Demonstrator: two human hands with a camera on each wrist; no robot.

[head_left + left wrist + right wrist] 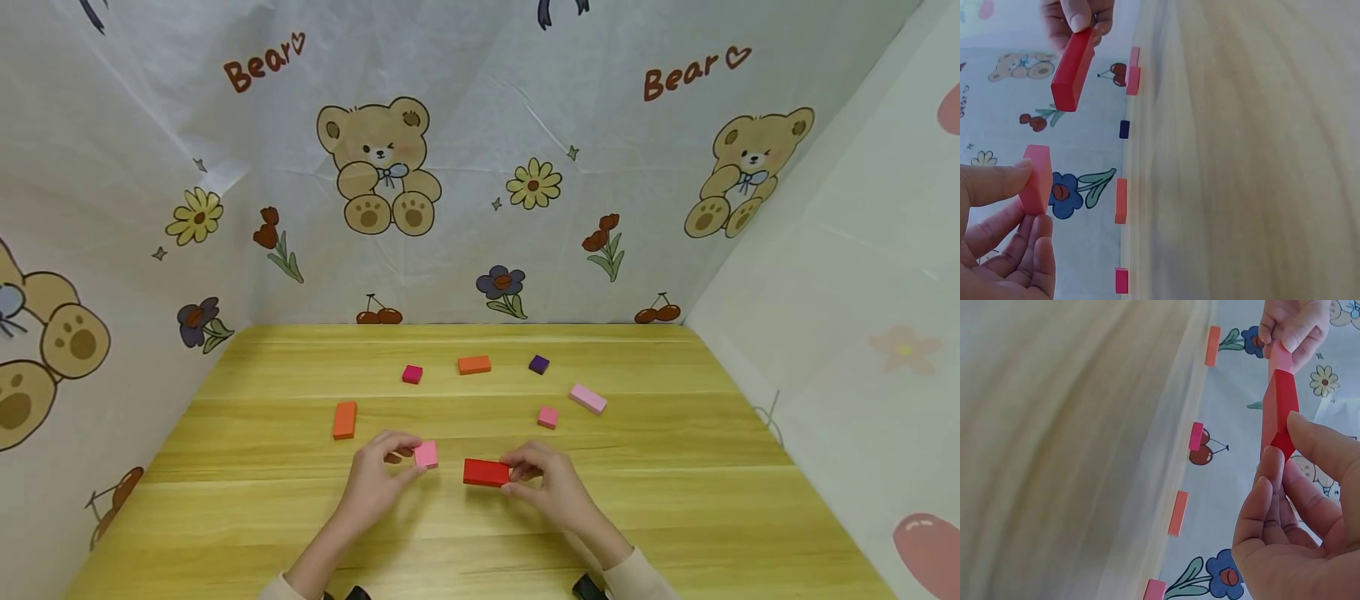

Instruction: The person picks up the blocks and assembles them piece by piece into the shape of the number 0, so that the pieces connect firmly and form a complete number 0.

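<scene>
My left hand [380,475] pinches a small pink square block [426,455] between thumb and fingers, above the table. Facing it, my right hand [551,486] grips one end of a longer red rectangular block [486,472] by thumb and fingertips. A gap separates the two blocks in the head view. In the left wrist view the pink block [1036,180] stands on edge in the fingers, and the red block [1074,72] points toward it. From the right wrist, the red block [1282,412] partly overlaps the pink one [1280,357] behind.
Loose blocks lie in an arc on the wooden table [262,517]: an orange one [345,420], a magenta one [412,374], another orange one [474,365], a dark purple one [539,364], a light pink one [588,398] and a pink one [548,417]. Printed cloth stands behind.
</scene>
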